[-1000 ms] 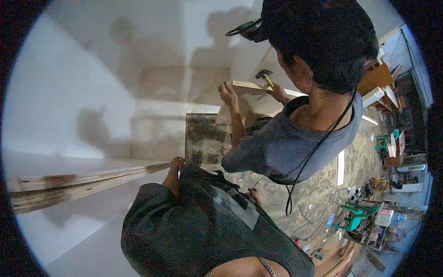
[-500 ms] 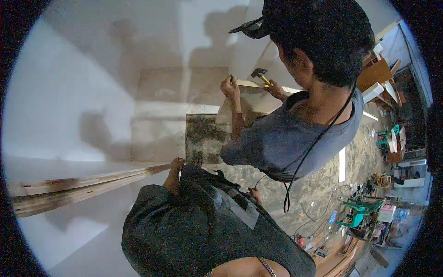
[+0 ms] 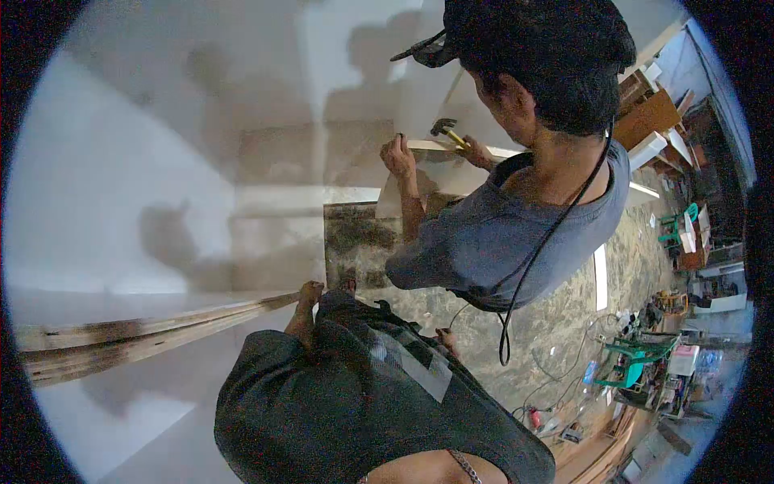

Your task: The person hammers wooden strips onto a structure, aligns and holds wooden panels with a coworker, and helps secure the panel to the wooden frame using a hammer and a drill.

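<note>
My left hand (image 3: 310,293) is closed at the end of a layered wooden board edge (image 3: 161,324), which runs off to the left between pale panels. Low beside my dark shirt, my right hand (image 3: 446,339) is partly hidden, and its fingers are too small to read. A thin dark cable shows just above it. In front of me a co-worker in a cap holds a hammer (image 3: 443,127) with a yellow handle. The co-worker's other hand (image 3: 397,155) is pinched at the end of a pale wooden strip (image 3: 431,146); what it pinches cannot be made out.
Large pale panels (image 3: 105,202) stand at the left, with shadows on them. The co-worker's body is close on my right. On the stained floor (image 3: 516,347) lie cables. Farther right are a green stand (image 3: 637,363), scrap boards (image 3: 613,444) and stacked wood pieces (image 3: 651,117).
The view has shifted slightly, so the co-worker and hammer appear a little farther left. My left hand stays at the board edge, and both hands keep nearly the same pose.
</note>
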The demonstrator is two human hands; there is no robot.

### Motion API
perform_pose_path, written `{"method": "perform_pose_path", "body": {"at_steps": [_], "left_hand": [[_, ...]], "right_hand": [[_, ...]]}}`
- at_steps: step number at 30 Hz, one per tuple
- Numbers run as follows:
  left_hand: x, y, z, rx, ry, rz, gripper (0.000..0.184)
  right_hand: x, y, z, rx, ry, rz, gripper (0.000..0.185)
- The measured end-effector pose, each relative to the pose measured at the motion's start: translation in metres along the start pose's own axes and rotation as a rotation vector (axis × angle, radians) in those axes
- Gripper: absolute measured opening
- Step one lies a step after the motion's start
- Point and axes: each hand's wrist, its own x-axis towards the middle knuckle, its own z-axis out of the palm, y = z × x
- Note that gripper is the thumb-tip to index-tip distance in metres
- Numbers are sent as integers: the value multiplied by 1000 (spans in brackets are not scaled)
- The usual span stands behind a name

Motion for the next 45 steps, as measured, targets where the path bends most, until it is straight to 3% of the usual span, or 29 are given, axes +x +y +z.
{"method": "perform_pose_path", "body": {"at_steps": [4, 7, 8, 10, 11, 13, 14, 16, 20, 22, 23, 25, 29, 32, 35, 37, 40, 45], "left_hand": [[29, -49, 67, -12, 59, -239, 29], [-8, 24, -26, -184, -103, -183, 28], [-1, 6, -3, -184, -103, -183, 28], [9, -15, 29, -298, 53, -421, 25], [3, -3, 15, -299, 54, -422, 25], [-15, 39, -34, 218, 24, 66, 28], [-13, 34, -29, 218, 25, 66, 28], [-5, 20, -14, -108, 27, -130, 27], [8, -13, 26, 133, 136, -113, 26], [14, -10, 26, -605, -150, -514, 25], [9, -1, 16, -606, -149, -514, 25], [-5, 15, -3, 258, -22, -49, 31], [-1, 12, -2, 152, -63, -41, 35], [11, 1, 15, 368, -167, -52, 32], [-2, 7, 5, 279, -30, -10, 29], [-4, 2, 11, 142, 183, 67, 28], [15, -26, 39, 67, 82, -40, 32], [10, -9, 21, 0, 56, -56, 38]], "right_hand": [[-11, -14, 7, 22, 26, 77, 41], [-12, -16, 9, -80, 38, 48, 39], [-13, -16, 8, -128, 39, 11, 37], [-17, -17, 7, -91, 23, 49, 35], [-18, -18, 6, -53, 6, 86, 34], [-16, -19, 6, -86, 7, 58, 33], [-15, -19, 6, -117, 7, 29, 33], [-30, -30, 3, -95, 2, 61, 31], [-23, -22, 7, -90, 76, 14, 27], [1, -3, -3, -43, -1, 29, 27], [4, -4, -5, 6, -80, 44, 27], [-3, -10, -3, -12, -46, 57, 27], [0, -11, -2, -12, -14, 69, 31], [10, -3, -4, 19, -19, 70, 35], [9, -6, -4, -35, -23, 73, 37], [-2, -16, -5, -19, -14, 55, 31], [-12, -25, 0, -18, 27, 36, 26], [97, 78, -43, -171, -56, -51, 25]]}}
